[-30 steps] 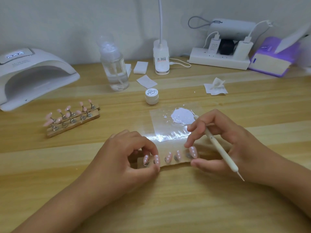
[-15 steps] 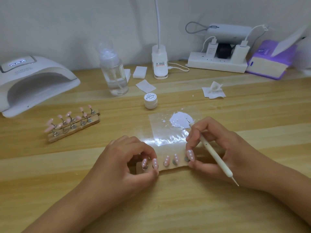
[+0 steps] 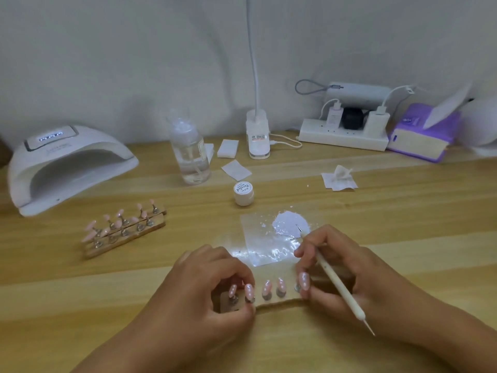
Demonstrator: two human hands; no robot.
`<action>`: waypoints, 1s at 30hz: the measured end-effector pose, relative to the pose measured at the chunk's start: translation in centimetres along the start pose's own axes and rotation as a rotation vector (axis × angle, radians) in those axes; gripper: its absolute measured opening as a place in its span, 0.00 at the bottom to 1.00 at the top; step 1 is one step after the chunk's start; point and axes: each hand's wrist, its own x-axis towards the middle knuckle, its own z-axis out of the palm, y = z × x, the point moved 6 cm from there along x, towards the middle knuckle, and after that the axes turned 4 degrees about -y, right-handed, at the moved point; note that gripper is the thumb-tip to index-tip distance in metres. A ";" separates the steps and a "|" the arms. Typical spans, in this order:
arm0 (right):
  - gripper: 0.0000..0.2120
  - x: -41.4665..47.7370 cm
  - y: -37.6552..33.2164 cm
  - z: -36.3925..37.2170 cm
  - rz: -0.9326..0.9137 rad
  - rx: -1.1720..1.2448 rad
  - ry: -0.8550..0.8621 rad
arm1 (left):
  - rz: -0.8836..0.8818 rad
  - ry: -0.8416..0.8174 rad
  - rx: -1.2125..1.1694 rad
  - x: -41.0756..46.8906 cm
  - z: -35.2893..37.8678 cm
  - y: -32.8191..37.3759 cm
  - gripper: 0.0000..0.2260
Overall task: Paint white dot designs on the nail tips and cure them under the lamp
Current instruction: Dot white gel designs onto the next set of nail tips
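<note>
From my remote seat I saw the left hand [image 3: 212,292] curled over the left end of the holder [image 3: 271,302]. Its fingers were bent behind the holder and its thumb lay against the front edge, gripping it on the table [image 3: 403,216]. The holder was a wood strip lying close in front of the person. It carried 5 pink tips [image 3: 266,288] in a row on metal feet, and white dots showed on them.

The right hand [image 3: 349,278] held the pen [image 3: 333,278] among curled fingers, with the shaft slanting across the hand. The pen's far point reached the white paint [image 3: 289,222] on the clear sheet [image 3: 263,243], which lay just behind the holder. I could not tell whether the point touched the paint. The right thumb and forefinger sat against the rightmost tip, and I could not tell if they pinched it.

The lamp [image 3: 67,168] stood well off to the left with its display lit. Between it and the holder lay a rack [image 3: 126,232] carrying more pink tips, too blurred to show any dots. A lidded jar [image 3: 243,193] stood just behind the sheet, and a bottle [image 3: 189,154] stood farther back.
</note>
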 end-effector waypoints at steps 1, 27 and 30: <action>0.16 0.0 0.1 0.0 -0.001 -0.003 0.001 | 0.002 0.001 0.007 0.0 0.1 0.1 0.07; 0.18 0.1 -0.5 0.0 0.001 -0.038 0.024 | 0.014 0.042 0.162 1.2 0.6 3.3 0.06; 0.18 0.0 -0.5 0.0 -0.004 -0.063 0.029 | -0.007 0.022 0.150 1.7 0.9 3.5 0.04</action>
